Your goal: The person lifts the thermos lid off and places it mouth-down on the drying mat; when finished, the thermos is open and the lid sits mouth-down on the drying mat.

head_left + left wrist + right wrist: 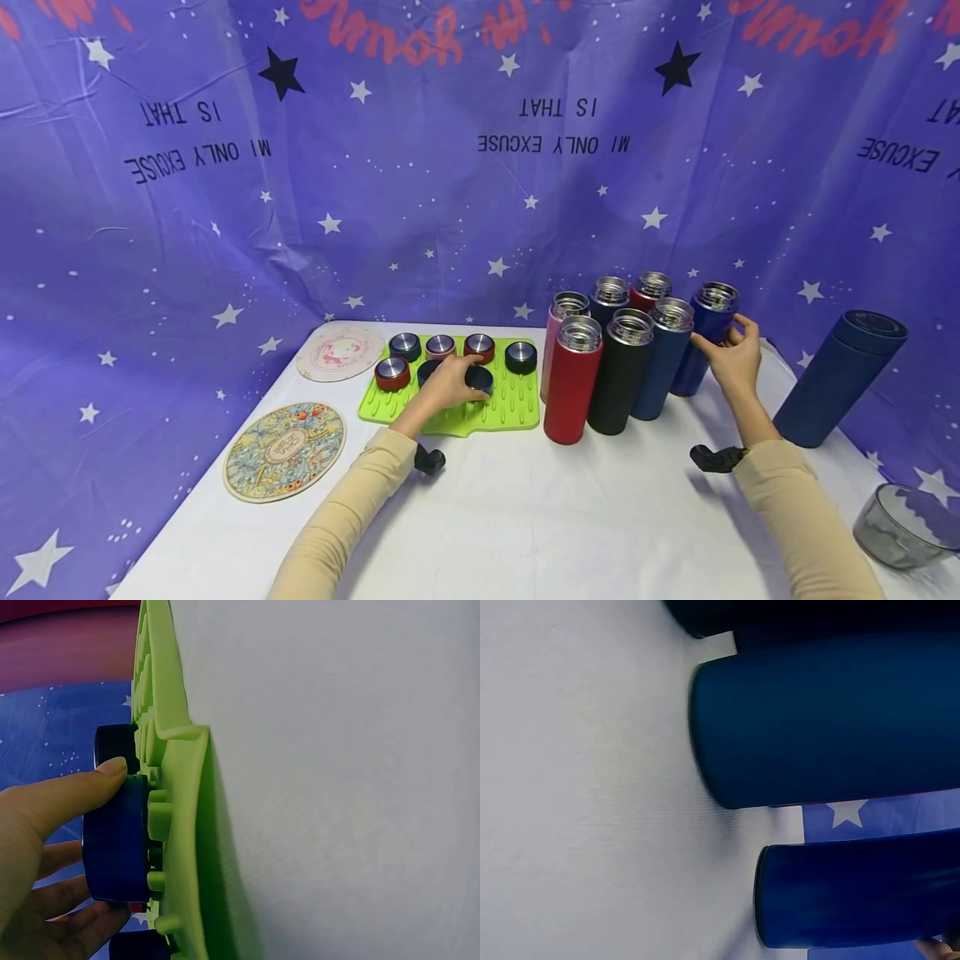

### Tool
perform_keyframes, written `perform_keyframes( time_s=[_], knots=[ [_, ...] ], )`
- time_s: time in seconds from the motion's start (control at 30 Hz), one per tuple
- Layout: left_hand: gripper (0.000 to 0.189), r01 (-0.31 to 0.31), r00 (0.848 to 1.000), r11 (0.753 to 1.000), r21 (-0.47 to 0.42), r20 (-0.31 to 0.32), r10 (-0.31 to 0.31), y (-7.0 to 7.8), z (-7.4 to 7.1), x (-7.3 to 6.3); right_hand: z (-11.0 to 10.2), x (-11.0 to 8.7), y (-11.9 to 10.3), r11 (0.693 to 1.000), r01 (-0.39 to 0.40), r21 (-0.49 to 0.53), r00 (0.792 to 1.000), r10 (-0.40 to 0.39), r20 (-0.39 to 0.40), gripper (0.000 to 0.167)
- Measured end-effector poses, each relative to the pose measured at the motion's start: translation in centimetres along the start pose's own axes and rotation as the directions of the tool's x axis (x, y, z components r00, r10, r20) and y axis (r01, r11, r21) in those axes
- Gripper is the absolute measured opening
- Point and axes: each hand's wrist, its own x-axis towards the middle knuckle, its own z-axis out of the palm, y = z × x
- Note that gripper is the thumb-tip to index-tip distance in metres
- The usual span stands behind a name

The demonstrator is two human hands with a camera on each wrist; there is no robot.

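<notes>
My left hand (447,386) pinches a blue bottle lid (116,844) between thumb and fingers, close against the raised knobs of a green drying mat (517,414). Several other lids stand on that mat, among them a red lid (392,374) and a black lid (521,357). With its thumb on the near side and fingers at the right, my right hand (733,358) grips an upright, lidless blue bottle (693,354). Only a fingertip of this hand shows in the right wrist view, at the blue bottle (855,892).
Beside the gripped bottle stand more lidless bottles, including a red bottle (572,392), a black bottle (618,383) and a matte blue bottle (660,367). A lidded navy bottle (838,383) and a glass bowl (900,533) are at the right. Two round coasters (285,479) lie left.
</notes>
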Motion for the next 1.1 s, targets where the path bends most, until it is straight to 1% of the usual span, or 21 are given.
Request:
perform_keyframes(
  time_s=[0.1,0.17,0.23,0.4,0.47,0.57,0.7,0.83,0.9,0.97,1.1],
  knots=[
    [0.078,-0.015,1.000,1.000,-0.008,0.000,0.015,-0.1,0.0,-0.1,0.1,-0.2,0.0,0.999,0.035,-0.028,0.999,-0.035,0.017,0.078],
    [0.078,-0.028,1.000,0.999,-0.022,-0.003,0.028,-0.1,0.0,-0.1,0.0,-0.3,0.0,0.998,0.045,-0.033,0.999,-0.044,0.033,0.080],
    [0.077,-0.038,0.999,0.999,-0.026,-0.009,0.037,-0.1,0.0,-0.3,-0.3,-0.6,-0.2,0.998,0.041,-0.045,0.997,-0.038,0.060,0.082],
    [0.076,-0.055,0.997,0.998,-0.019,-0.051,0.054,0.1,-0.7,-1.1,-1.6,-1.0,-1.2,0.989,0.041,-0.140,0.989,-0.019,0.148,0.093],
    [0.075,-0.067,0.996,0.997,-0.028,-0.067,0.065,0.2,-1.2,-1.7,-2.3,-1.1,-1.8,0.985,0.048,-0.168,0.986,-0.020,0.163,0.094],
    [0.074,-0.085,0.994,0.996,-0.026,-0.075,0.083,0.0,-2.0,-2.7,-3.4,-1.6,-2.8,0.980,0.054,-0.189,0.987,-0.023,0.162,0.092],
    [0.071,-0.102,0.993,0.995,-0.012,-0.065,0.101,-0.6,-2.8,-4.5,-4.9,-2.5,-4.0,0.976,0.071,-0.205,0.982,-0.032,0.186,0.088],
    [0.067,-0.131,0.989,0.991,-0.022,-0.077,0.128,-1.2,-3.6,-6.3,-6.4,-3.6,-5.0,0.971,0.103,-0.215,0.976,-0.057,0.212,0.087],
    [0.066,-0.143,0.986,0.990,-0.018,-0.091,0.140,-1.6,-3.9,-7.1,-7.1,-4.0,-5.3,0.967,0.119,-0.223,0.974,-0.070,0.215,0.086],
    [0.065,-0.144,0.986,0.990,-0.005,-0.091,0.143,-2.1,-4.0,-7.7,-7.8,-4.4,-5.6,0.963,0.129,-0.236,0.973,-0.078,0.216,0.086],
    [0.062,-0.136,0.988,0.991,0.014,-0.065,0.137,-2.9,-4.1,-8.8,-9.2,-5.0,-5.8,0.960,0.144,-0.240,0.970,-0.088,0.227,0.084]
  ],
)
